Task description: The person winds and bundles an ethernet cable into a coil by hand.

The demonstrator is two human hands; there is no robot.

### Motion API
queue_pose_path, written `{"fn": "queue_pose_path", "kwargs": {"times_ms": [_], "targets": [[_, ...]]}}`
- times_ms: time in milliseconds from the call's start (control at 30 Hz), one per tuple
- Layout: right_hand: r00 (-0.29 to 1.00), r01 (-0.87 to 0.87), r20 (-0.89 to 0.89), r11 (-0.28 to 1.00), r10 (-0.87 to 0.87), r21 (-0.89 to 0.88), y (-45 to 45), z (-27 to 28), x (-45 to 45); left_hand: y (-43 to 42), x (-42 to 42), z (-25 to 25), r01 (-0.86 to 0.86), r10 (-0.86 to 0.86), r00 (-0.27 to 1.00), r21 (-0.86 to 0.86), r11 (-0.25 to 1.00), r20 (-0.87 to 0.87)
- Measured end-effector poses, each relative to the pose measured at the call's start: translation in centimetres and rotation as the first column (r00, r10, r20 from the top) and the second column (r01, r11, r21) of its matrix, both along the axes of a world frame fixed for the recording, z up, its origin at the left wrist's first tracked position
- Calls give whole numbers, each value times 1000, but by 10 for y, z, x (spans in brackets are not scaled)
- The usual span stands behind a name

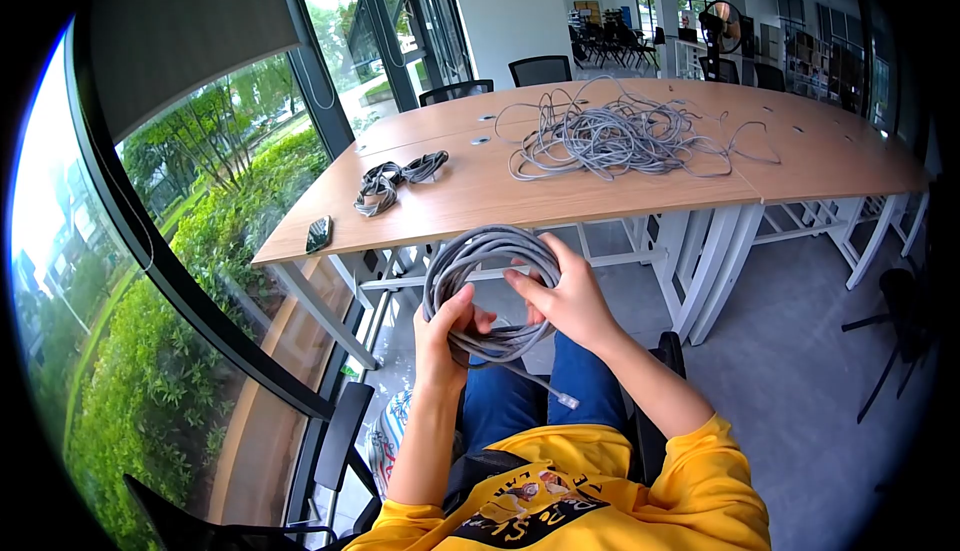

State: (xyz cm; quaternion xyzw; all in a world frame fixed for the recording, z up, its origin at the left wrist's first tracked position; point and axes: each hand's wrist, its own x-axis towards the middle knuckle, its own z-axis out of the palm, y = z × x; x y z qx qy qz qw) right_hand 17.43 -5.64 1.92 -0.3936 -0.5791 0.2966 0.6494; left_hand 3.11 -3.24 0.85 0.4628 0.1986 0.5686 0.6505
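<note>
Cable coil (488, 243), grey, one; hung in both hands between the near edge of the table (480, 191) and the person's lap (500, 406), clear of the tabletop

Table, wood-topped; bore the other lots

Cable heap (620, 141), grey, the largest lot; lay loose and tangled from close to the far edge forward toward the near edge; judged the main part left unwound

Cable coil, condition; many turns sat together in a round loop, so its winding was judged nearly done; no tie showed on it

Left hand (440, 329); was partly closed around the loop's lower left side, thumb over the turns

Right hand (578, 299); was partly closed on the upper right side, thumb crossing into the loop

Cable bundle (380, 189), grey and dark; lay gathered toward the left edge; judged already wound

Phone-like object (319, 235), dark; lay at the near left corner

Plug (568, 401), clear; dangled over the lap on a short tail, not tucked in

Not made out: the number of cables and their ends within the heap; the coil's back and its other end; several fingertips, hidden by the turns; whether a tie held the bundle
</note>
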Motion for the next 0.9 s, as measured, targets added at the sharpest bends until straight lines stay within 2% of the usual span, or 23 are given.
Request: {"fn": "queue_pose_path", "kwargs": {"times_ms": [67, 133, 167, 200, 233, 267, 367, 467, 533, 600, 667, 733, 800, 867, 900], "targets": [[1000, 5, -16, 1000, -4, 23, -1, 1, -3, -8, 9, 6, -161, 168, 986, -215, 963, 14], [990, -98, -93, 994, 103, 54, 2, -3, -4, -6, 7, 5, -186, 193, 981, -269, 945, 0], [990, -98, -94, 994, 103, 54, 2, -2, -3, 0, -2, -4, 26, -12, 996, -153, 988, 90], [991, -110, -77, 994, 107, -24, 2, 0, 0, 4, -7, -8, 231, -226, 962, -19, 973, 152], [992, -120, -60, 988, 114, -101, 2, 1, 1, 0, -6, -5, 198, -198, 976, 4, 980, 94], [992, -120, -60, 988, 115, -101, 2, -1, 0, -1, -6, -3, 198, -197, 976, 4, 980, 94], [995, -40, -95, 995, 31, -91, 4, -9, -10, -3, -1, -1, -6, 14, 997, -103, 995, 75], [994, -58, -92, 995, 50, -81, 5, -9, -8, 0, 0, -4, -39, 50, 994, -117, 992, 94], [988, -103, -127, 991, 91, -91, 8, -8, 1, 1, -1, -3, 7, 1, 998, -117, 993, 65], [978, -149, -162, 984, 132, -97, 7, -7, 6, 3, 3, -4, 111, -94, 983, -99, 989, 157], [984, -117, -144, 988, 103, -96, 3, -3, 8, -1, 3, -1, 84, -71, 987, -86, 993, 146], [988, -107, -124, 989, 93, -107, 0, 0, 4, 0, -5, 2, 157, -151, 985, -73, 985, 79], [985, -94, -149, 994, 83, -64, 1, -4, -2, 2, -10, 2, 129, -125, 991, -79, 988, 56], [987, -107, -128, 990, 95, -93, 4, -7, 3, 4, -14, -1, 171, -171, 985, 17, 985, 8], [994, -80, -71, 997, 78, -21, 9, -10, 5, 3, -14, -2, 171, -171, 985, 17, 985, 9]]}}
